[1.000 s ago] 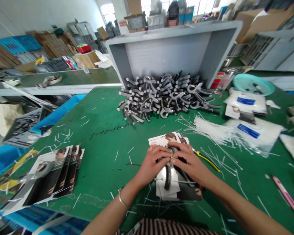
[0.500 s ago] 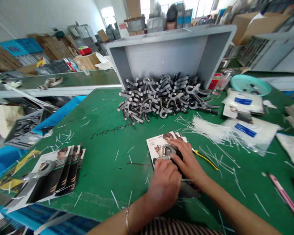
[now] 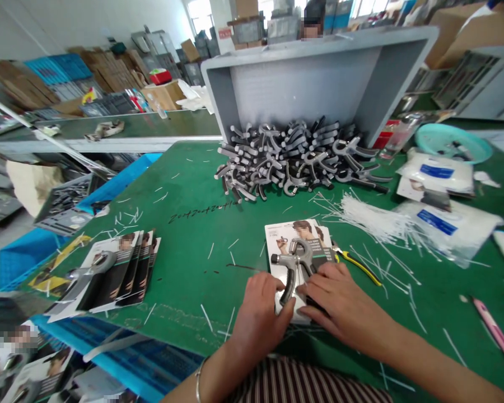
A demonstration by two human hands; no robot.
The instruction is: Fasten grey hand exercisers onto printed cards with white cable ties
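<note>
The hand grip exerciser [image 3: 286, 274] shows matt grey-and-black plastic handles and a shiny metal coil, lying on a glossy paper card [image 3: 279, 238] atop the smooth green bench mat [image 3: 193, 268].

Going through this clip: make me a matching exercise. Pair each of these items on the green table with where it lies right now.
Items:
1. Hand gripper
2. Yellow-handled pliers
3. Heap of grey hand grippers
4. Teal basin

Places:
A. In front of the grey bin
B. On a printed card, between the left hand and right hand
C. Far right, behind the white bags
D. Just right of the card

Pairs: 1-B, 2-D, 3-A, 4-C
</note>
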